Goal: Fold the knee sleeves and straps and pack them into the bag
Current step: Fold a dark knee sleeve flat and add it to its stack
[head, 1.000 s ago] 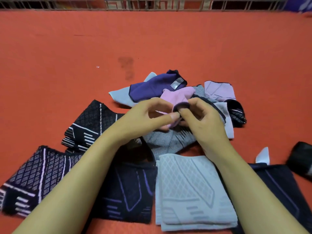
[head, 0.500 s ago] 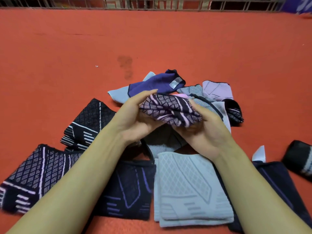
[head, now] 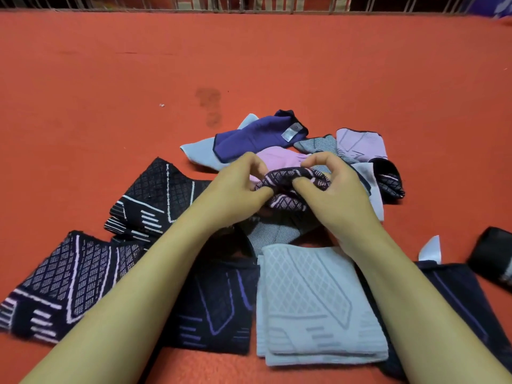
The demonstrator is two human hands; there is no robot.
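Head view: both hands meet over the loose pile in the middle of the red mat (head: 110, 79). The left hand (head: 235, 189) and right hand (head: 332, 195) each pinch the same dark, pink-patterned sleeve (head: 293, 180) — thumbs under its bunched upper edge, fingers curled over the top. It hangs just above the pile, touching a pink piece (head: 279, 157) behind it.

Around it lie unfolded items: a purple sleeve (head: 255, 139) on a pale blue one, a lilac sleeve (head: 360, 144) to the right, grey knit below the hands. Nearer the camera sit flat folded pieces — a grey stack (head: 313, 306), a navy sleeve (head: 219, 306), and two black patterned ones (head: 63, 284) to the left. A black roll (head: 493, 259) at the right edge may be a strap; I cannot tell. No bag is in view.

The sleeve looks like light, stretchy knit: soft, limp, and not fragile or slippery. It will sag and bunch wherever it is unsupported, so a grip mid-cloth only crumples it. Better to take the two corners of one cuff edge, shake it out flat, then lay it down and fold. The elastic probably springs back, so a fold likely needs pressing flat to stay.
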